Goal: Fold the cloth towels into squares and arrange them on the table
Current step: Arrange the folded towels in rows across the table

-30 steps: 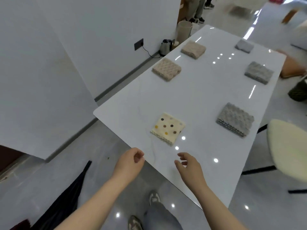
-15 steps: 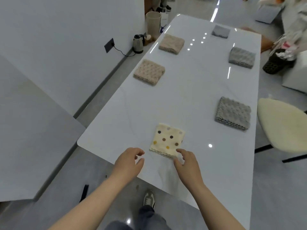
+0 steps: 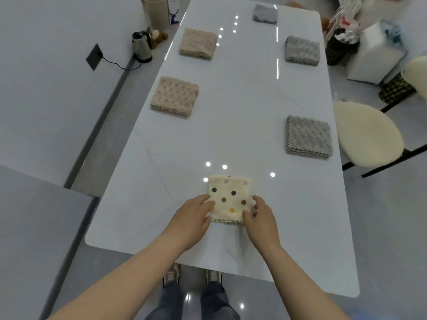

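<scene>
A cream towel with coloured dots (image 3: pixel 228 199) lies folded into a square near the front end of the white table (image 3: pixel 242 112). My left hand (image 3: pixel 191 218) rests its fingers on the towel's left edge. My right hand (image 3: pixel 260 218) pinches the right edge, thumb on top and fingers curled at the side. Two beige folded towels (image 3: pixel 175 96) (image 3: pixel 198 43) lie along the left side. Three grey ones (image 3: pixel 308 137) (image 3: pixel 302 51) (image 3: pixel 264 13) lie along the right side.
A cream-cushioned chair (image 3: pixel 367 135) stands at the table's right side. A kettle (image 3: pixel 141 46) and a tall beige bin (image 3: pixel 157 11) sit on the floor by the left wall. A dark basket (image 3: pixel 338 48) and a white box (image 3: pixel 376 56) stand at the far right.
Both hands have moved forward from in front of the table edge onto the dotted towel. The view has swung so that the table runs straight ahead.
</scene>
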A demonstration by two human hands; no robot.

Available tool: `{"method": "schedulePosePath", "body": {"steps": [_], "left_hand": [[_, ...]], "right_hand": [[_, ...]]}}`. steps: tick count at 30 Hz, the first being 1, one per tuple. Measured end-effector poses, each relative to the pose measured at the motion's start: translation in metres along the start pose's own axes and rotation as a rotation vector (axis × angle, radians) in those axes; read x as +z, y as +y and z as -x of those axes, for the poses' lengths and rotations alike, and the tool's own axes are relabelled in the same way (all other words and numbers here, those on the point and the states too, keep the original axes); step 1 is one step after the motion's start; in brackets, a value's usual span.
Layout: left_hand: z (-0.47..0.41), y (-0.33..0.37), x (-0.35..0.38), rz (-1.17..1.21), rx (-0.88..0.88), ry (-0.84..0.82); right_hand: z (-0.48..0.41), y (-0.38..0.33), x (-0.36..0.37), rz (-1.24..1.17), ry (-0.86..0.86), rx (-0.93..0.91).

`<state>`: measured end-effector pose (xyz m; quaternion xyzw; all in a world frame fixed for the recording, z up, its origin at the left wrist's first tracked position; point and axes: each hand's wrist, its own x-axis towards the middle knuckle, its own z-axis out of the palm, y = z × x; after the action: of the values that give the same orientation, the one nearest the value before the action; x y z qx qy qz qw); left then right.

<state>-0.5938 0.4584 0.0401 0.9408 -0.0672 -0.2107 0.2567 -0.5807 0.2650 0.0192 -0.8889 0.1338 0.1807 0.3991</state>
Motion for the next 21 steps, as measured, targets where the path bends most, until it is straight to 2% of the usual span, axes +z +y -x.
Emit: {"method": "schedulePosePath", "body": {"steps": [3, 8, 21], "left_hand": [[-0.018, -0.007, 0.001, -0.049, 0.047, -0.046], [-0.035, -0.018, 0.008, -0.129, 0.080, -0.147], [-0.026, -0.034, 0.012, -0.285, 0.131, -0.207]], "right_hand": [[-0.007, -0.002, 0.007, -0.016, 0.064, 0.111], [-0.010, 0.001, 0.015, -0.061, 0.085, 0.196], [0.003, -0.001, 0.030, -0.070, 0.113, 0.170]]}}
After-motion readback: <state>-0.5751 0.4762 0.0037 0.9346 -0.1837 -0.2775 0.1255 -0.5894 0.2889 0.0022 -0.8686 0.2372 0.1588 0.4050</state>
